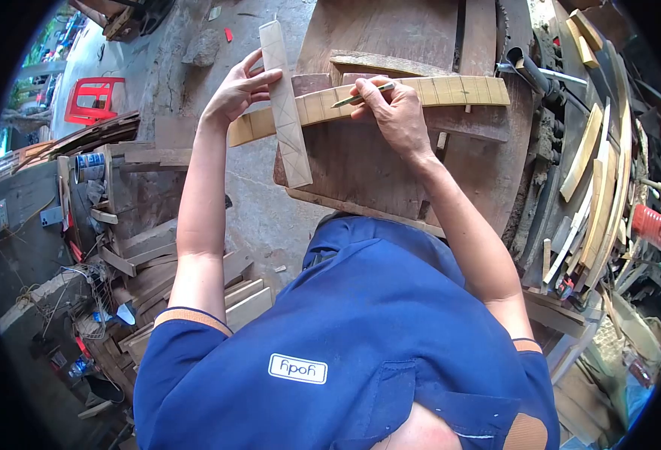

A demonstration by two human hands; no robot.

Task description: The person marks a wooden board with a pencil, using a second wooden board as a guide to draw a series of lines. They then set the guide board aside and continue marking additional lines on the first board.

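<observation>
- Across a wooden bench (368, 166), seen from the head camera, lies a curved piece of wood (319, 106) ruled with cross lines, the landmark for all that follows.
- Over its left part, the left hand (239, 91) holds a flat wooden strip (285, 109) crosswise, fingers closed on the strip's upper half.
- Above its middle, the right hand (398, 116) grips a pencil (344, 102) between thumb and fingers, point aimed left toward the strip.
- Step in hand, by all appearances: marking the curved piece. The next move would call for a steady strip and the pencil brought to its edge.
- Below and left of the curved piece, a blue can (89, 167) sits near scrap boards (158, 157); well to its right, a red plastic container (651, 227) sits beyond offcuts (582, 154). Their contents cannot be made out so near the frame's edge.
</observation>
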